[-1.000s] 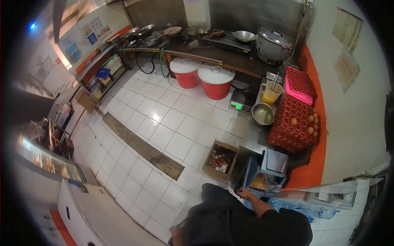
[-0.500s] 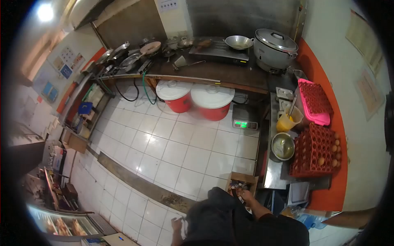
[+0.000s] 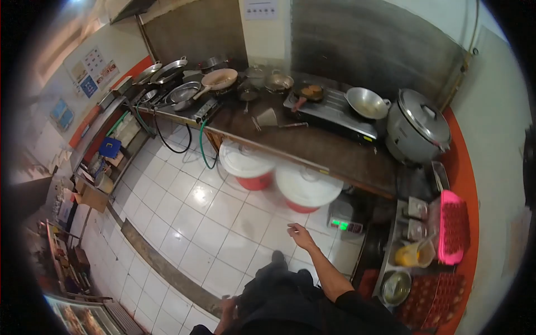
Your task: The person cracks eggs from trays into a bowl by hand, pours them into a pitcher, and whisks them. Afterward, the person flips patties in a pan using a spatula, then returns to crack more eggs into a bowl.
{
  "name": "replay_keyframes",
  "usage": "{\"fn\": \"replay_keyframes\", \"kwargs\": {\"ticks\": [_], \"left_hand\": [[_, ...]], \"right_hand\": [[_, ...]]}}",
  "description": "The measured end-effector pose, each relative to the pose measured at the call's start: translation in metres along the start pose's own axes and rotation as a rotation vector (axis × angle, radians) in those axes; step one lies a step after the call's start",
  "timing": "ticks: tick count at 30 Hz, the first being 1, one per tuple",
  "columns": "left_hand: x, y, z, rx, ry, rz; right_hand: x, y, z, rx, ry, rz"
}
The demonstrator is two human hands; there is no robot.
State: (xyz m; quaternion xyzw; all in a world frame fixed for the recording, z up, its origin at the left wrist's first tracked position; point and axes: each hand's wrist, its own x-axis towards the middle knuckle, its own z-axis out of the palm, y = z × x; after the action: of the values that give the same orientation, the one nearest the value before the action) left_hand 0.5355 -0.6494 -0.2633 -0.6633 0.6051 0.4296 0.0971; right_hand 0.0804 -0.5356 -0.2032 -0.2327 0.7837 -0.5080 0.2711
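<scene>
The right hand [image 3: 302, 237] hung in the air over the pale tiled floor [image 3: 187, 215], its grip released and its fingers loosely bent toward the left. Beyond it, apart from the fingertips with tiles showing between, stood the red tub [image 3: 301, 207] on the right of a pair, on the floor under the near edge of the far counter [image 3: 226, 120]. Its round white lid [image 3: 310, 184] hid most of the red wall, so that from above only a curved band of bright red showed on the near side. The lid looked broad and smooth, with a handle toward its far edge, partly under the counter. To the left, a second red tub [image 3: 254, 182] sat just beside it, with a similar white lid [image 3: 245, 158] and a wider patch of red in sight. To the right of the pair was a dark scale [image 3: 344, 220], its digits glowing green. The left hand [image 3: 229, 307] was low at the near edge, beside the person's dark clothing; it was blurred, and whether it grasped anything I could not tell. Along the right stood a jug [image 3: 414, 254] with yellow contents and a metal bowl [image 3: 396, 288].
</scene>
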Motion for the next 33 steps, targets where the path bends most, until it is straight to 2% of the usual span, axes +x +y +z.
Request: {"fn": "replay_keyframes", "kwargs": {"ticks": [4,6,7,10,15,17,20,23,28,30,32,33], "left_hand": [[0.074,0.117,-0.011,-0.191,0.072,0.083],[0.113,0.165,-0.018,-0.290,0.115,0.131],[0.115,0.197,-0.028,-0.342,0.116,0.144],[0.139,0.261,-0.041,-0.482,0.139,0.121],[0.194,0.290,-0.028,-0.476,0.160,-0.095],[0.194,0.316,-0.019,-0.409,0.137,-0.165],[0.210,0.375,-0.012,-0.362,0.101,-0.200],[0.228,0.424,-0.019,-0.348,0.108,-0.216],[0.259,0.472,-0.041,-0.336,0.113,-0.226],[0.272,0.482,-0.051,-0.331,0.113,-0.226],[0.279,0.489,-0.059,-0.332,0.109,-0.226],[0.282,0.490,-0.062,-0.334,0.105,-0.225]], "right_hand": [[0.127,-0.049,-0.005,0.104,-0.089,0.005],[0.187,-0.080,-0.016,0.363,-0.132,0.056],[0.222,-0.093,-0.022,0.364,-0.147,0.066],[0.328,-0.135,-0.041,0.465,-0.083,0.011],[0.536,-0.183,-0.063,0.688,0.024,-0.013],[0.611,-0.187,-0.070,0.550,0.108,0.066],[0.708,-0.208,-0.080,0.699,0.171,0.215],[0.802,-0.196,-0.081,0.762,0.242,0.288],[0.888,-0.177,-0.076,0.774,0.413,0.409],[0.903,-0.181,-0.080,0.684,0.464,0.554],[0.930,-0.157,-0.076,0.679,0.420,0.576],[0.940,-0.146,-0.075,0.519,0.343,0.531]]}}
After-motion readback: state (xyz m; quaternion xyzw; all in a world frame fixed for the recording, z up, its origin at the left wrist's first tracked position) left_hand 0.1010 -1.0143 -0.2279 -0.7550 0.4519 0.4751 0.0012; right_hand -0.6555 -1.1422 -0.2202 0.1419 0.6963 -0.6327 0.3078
